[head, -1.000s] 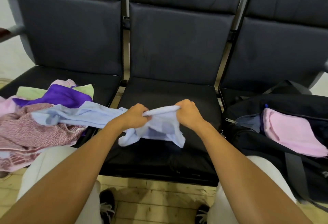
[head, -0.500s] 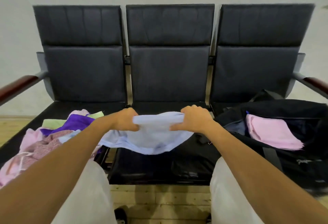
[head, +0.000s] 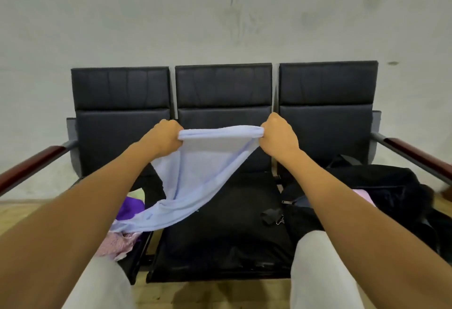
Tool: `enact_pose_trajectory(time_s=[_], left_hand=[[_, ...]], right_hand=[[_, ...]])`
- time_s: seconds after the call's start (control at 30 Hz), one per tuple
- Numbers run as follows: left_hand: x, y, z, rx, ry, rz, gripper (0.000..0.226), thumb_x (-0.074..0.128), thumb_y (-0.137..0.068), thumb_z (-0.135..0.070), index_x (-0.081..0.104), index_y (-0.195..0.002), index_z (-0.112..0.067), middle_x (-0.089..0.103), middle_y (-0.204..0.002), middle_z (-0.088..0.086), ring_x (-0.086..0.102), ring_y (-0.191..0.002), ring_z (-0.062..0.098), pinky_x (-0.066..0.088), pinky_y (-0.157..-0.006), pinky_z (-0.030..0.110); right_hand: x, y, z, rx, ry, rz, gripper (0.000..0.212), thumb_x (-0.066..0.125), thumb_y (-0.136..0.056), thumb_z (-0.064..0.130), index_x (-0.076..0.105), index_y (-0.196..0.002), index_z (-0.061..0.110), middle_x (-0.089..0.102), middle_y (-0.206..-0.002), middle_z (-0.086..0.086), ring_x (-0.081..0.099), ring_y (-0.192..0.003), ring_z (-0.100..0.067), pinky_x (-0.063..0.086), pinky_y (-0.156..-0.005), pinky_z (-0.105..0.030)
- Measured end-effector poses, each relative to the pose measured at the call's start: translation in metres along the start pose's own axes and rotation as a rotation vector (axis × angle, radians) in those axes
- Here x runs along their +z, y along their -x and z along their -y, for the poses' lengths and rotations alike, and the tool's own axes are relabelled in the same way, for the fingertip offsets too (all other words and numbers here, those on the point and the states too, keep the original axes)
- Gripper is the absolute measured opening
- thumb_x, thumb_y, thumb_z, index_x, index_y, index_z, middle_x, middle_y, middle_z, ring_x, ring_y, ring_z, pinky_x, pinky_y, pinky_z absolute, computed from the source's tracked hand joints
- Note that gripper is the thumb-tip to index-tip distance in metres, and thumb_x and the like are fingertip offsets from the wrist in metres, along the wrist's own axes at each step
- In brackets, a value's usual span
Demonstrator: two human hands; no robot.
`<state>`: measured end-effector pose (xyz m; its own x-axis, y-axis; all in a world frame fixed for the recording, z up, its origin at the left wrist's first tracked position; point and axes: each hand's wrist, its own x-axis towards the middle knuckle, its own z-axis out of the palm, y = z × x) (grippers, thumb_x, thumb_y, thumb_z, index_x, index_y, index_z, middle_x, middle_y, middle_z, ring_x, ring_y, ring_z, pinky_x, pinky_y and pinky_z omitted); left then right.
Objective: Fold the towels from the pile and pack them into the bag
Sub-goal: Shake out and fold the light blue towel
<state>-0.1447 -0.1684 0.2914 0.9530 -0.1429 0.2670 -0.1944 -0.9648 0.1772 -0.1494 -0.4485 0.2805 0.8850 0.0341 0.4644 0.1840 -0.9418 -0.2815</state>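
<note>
Hands raised in front of the middle backrest stretch a light blue towel (head: 208,162) between them. The left hand (head: 163,138) has its fingers curled round one end of the towel's top edge, and the right hand (head: 278,138) grips the other end in a closed fist, so the edge runs nearly level and bunched between the two. From there the cloth hangs down and sweeps toward the left, its lower end trailing onto the pile of towels (head: 122,237) on the left seat, where a purple towel (head: 130,208) and a pink patterned one show beside the left forearm; a sliver of pale green cloth lies just behind the purple.

The bench (head: 223,247) is a row of three black padded seats with dark wooden armrests at either end, standing against a pale wall. Its middle seat lies under the hanging towel. On the right seat sits the black bag (head: 391,196), its top unzipped, with a pink towel (head: 365,197) partly visible inside behind the right forearm. A black strap with a metal clip lies on the middle seat just beside the bag. Light trouser legs show at the bottom, over a wooden floor.
</note>
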Motion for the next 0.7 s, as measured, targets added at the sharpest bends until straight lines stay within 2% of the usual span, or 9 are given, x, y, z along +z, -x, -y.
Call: enact_pose_trajectory(time_s=[0.1,0.17,0.23,0.33,0.43,0.5,0.57,0.63,0.7], left_hand=[[-0.026,0.005,-0.008,0.02,0.017,-0.07,0.031,0.054,-0.093,-0.009,0.054,-0.061,-0.008,0.055,-0.069,0.009,0.052,-0.067,0.025,0.036,-0.057,0.03],[-0.041,0.012,-0.014,0.008,0.081,-0.123,0.034,0.055,-0.093,-0.009,0.051,-0.06,-0.01,0.053,-0.065,0.006,0.049,-0.063,0.022,0.035,-0.054,0.027],[-0.053,0.016,-0.014,0.0,0.183,-0.141,0.036,0.058,-0.092,-0.008,0.049,-0.058,-0.012,0.052,-0.062,0.004,0.047,-0.059,0.018,0.033,-0.052,0.024],[-0.072,0.02,-0.015,0.015,0.292,-0.135,0.024,0.061,-0.091,-0.01,0.059,-0.07,0.003,0.06,-0.071,0.013,0.053,-0.066,0.023,0.038,-0.056,0.025],[-0.089,0.021,-0.023,0.064,0.367,-0.139,0.026,0.062,-0.09,-0.013,0.055,-0.069,0.0,0.057,-0.069,0.01,0.049,-0.063,0.019,0.037,-0.057,0.024],[-0.096,0.021,-0.024,0.085,0.383,-0.142,0.028,0.062,-0.091,-0.015,0.052,-0.067,-0.006,0.055,-0.068,0.005,0.049,-0.063,0.018,0.036,-0.057,0.023],[-0.102,0.021,-0.022,0.109,0.36,-0.131,0.027,0.062,-0.092,-0.02,0.053,-0.073,-0.004,0.053,-0.071,0.008,0.048,-0.068,0.02,0.036,-0.06,0.025],[-0.106,0.024,-0.02,0.134,0.312,-0.08,0.033,0.065,-0.091,-0.031,0.055,-0.079,-0.002,0.055,-0.075,0.008,0.049,-0.068,0.02,0.037,-0.061,0.026],[-0.11,0.027,-0.02,0.137,0.259,-0.012,0.037,0.069,-0.085,-0.047,0.06,-0.081,-0.011,0.061,-0.077,0.002,0.055,-0.067,0.018,0.042,-0.063,0.027]], right_hand=[[-0.029,-0.004,0.008,0.002,-0.098,-0.047,0.037,0.045,-0.088,-0.005,0.035,-0.058,0.012,0.045,-0.069,-0.005,0.045,-0.061,-0.023,0.036,-0.054,-0.03],[-0.043,-0.003,0.016,-0.052,-0.039,-0.058,0.038,0.042,-0.087,-0.006,0.033,-0.055,0.013,0.038,-0.059,-0.003,0.034,-0.055,-0.015,0.036,-0.057,-0.031],[-0.054,-0.003,0.02,-0.08,-0.058,-0.082,0.037,0.04,-0.088,-0.004,0.032,-0.056,0.014,0.037,-0.059,-0.002,0.029,-0.058,-0.013,0.032,-0.057,-0.031],[-0.068,-0.005,0.021,-0.059,-0.225,-0.115,0.032,0.041,-0.088,0.0,0.033,-0.061,0.014,0.041,-0.061,-0.002,0.035,-0.06,-0.019,0.028,-0.051,-0.028],[-0.083,-0.004,0.021,-0.03,-0.366,-0.081,0.014,0.05,-0.092,0.023,0.043,-0.082,0.017,0.052,-0.077,-0.001,0.045,-0.065,-0.019,0.036,-0.056,-0.031],[-0.091,-0.002,0.02,-0.08,-0.254,0.032,0.03,0.058,-0.089,0.05,0.05,-0.093,0.022,0.057,-0.085,0.004,0.053,-0.073,-0.016,0.042,-0.063,-0.033],[-0.098,-0.001,0.02,-0.158,0.007,0.103,0.042,0.067,-0.077,0.065,0.054,-0.085,0.026,0.058,-0.08,0.007,0.055,-0.07,-0.013,0.042,-0.061,-0.031],[-0.102,0.0,0.019,-0.183,0.181,0.09,0.035,0.069,-0.079,0.057,0.056,-0.077,0.024,0.057,-0.071,0.005,0.055,-0.063,-0.015,0.04,-0.057,-0.028],[-0.104,-0.001,0.018,-0.154,0.244,0.036,0.022,0.061,-0.09,0.037,0.057,-0.076,0.02,0.054,-0.066,0.002,0.052,-0.058,-0.017,0.039,-0.054,-0.028]])
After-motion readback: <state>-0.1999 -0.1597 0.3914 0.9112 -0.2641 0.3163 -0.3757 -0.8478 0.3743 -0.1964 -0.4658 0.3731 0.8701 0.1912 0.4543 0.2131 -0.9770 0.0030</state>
